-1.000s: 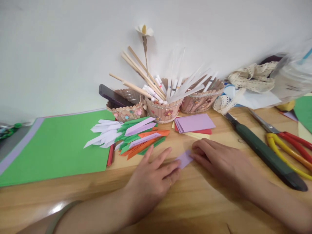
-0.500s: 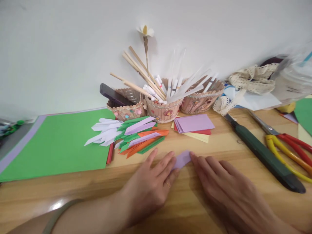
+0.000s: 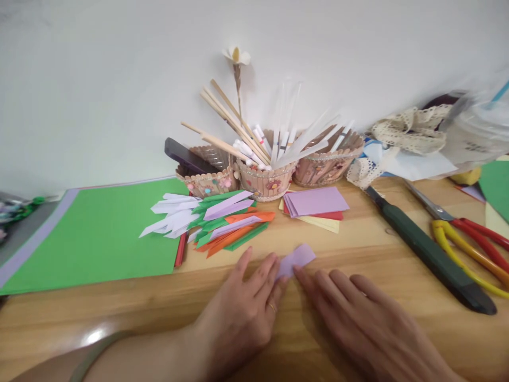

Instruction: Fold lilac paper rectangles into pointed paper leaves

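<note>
A small folded strip of purple paper (image 3: 296, 261) lies on the wooden table between my two hands. My left hand (image 3: 248, 297) holds down its left end with the thumb and index finger, the other fingers spread over the table. A ring shows on one of its digits. My right hand (image 3: 350, 307) rests low with its fingers stretched forward, and its index fingertip touches the paper's near edge. Beyond the left hand lies a pile of folded paper pieces (image 3: 214, 220) in white, green, purple and orange. A stack of purple paper rectangles (image 3: 318, 201) sits behind, over red and yellow ones.
Decorated wooden-stick holders (image 3: 267, 183) with markers and sticks stand against the wall. Green sheets (image 3: 107, 233) lie at left. On the right are a dark green craft knife (image 3: 433, 249), scissors (image 3: 465, 228), lace ribbon (image 3: 413, 130) and a plastic cup (image 3: 481, 132).
My right index fingertip has moved leftward along the purple strip, from its right end to its near edge, leaving the right end uncovered. The left hand has stayed nearly in place.
</note>
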`<action>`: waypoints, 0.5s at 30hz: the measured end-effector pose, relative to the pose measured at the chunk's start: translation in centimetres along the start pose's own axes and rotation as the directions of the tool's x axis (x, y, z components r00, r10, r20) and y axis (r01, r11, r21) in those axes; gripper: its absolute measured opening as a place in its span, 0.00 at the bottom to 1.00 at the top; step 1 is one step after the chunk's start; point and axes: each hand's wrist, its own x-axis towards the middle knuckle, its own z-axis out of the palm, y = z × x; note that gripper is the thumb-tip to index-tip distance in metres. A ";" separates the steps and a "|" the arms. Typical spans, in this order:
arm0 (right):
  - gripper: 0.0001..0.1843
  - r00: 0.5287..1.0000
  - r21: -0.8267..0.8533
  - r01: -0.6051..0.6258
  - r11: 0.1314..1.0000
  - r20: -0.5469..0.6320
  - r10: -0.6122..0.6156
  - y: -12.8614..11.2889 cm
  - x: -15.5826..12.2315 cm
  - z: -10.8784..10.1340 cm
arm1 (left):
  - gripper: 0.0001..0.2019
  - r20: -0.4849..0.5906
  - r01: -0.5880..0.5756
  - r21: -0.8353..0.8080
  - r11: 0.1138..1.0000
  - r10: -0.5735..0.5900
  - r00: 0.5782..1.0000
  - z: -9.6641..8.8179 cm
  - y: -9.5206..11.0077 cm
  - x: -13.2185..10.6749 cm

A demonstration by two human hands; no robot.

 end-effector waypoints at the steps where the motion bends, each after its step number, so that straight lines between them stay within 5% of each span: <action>1: 0.23 1.000 0.000 -0.008 1.000 -0.001 0.008 0.1 0.0 -0.1 | 0.17 0.000 0.005 -0.004 1.000 -0.005 1.000 -0.1 0.0 0.0; 10: 0.22 0.992 -0.052 -0.111 0.992 0.053 0.114 2.2 1.2 -1.8 | 0.14 0.098 0.018 -0.038 0.999 -0.014 0.995 -2.1 -0.6 -1.3; 15: 0.24 0.992 -0.024 -0.076 0.997 -0.102 0.073 3.6 0.8 -1.6 | 0.12 0.116 0.027 -0.025 0.999 -0.024 0.993 -1.9 -0.8 -1.4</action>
